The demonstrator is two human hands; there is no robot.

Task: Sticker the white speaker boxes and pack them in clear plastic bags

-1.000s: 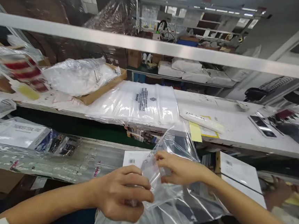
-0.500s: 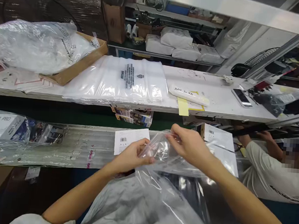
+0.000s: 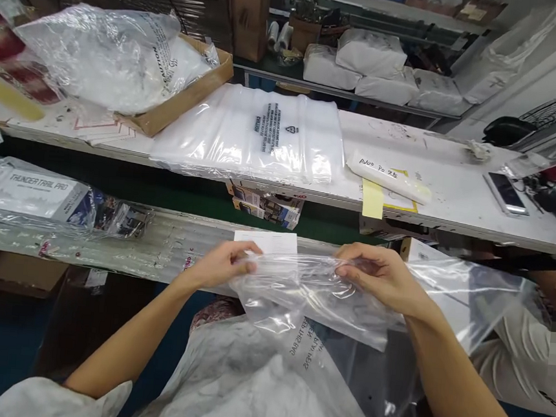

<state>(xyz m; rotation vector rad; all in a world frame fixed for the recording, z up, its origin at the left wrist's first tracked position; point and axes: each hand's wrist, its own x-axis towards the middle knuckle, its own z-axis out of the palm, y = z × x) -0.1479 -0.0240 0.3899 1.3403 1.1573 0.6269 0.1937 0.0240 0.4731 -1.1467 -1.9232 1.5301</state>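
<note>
A large clear plastic bag with printed warning text spreads between my hands and hangs down over my lap. My left hand pinches its upper edge at the left. At the right, my right hand grips the same edge between thumb and fingers, with some of the film bunched there. Behind the bag, a white box sits on the lower surface, partly covered. Another white box lies beyond my right hand, seen through the film.
On the upper shelf lie a stack of clear bags, a carton with crumpled plastic, a marked white roll and a phone. Wrapped boxes stand at lower left. A person's sleeve shows at right.
My hands have moved apart, stretching the bag's edge sideways between them. The bag's right part now spreads out past my right hand. The view has shifted left.
</note>
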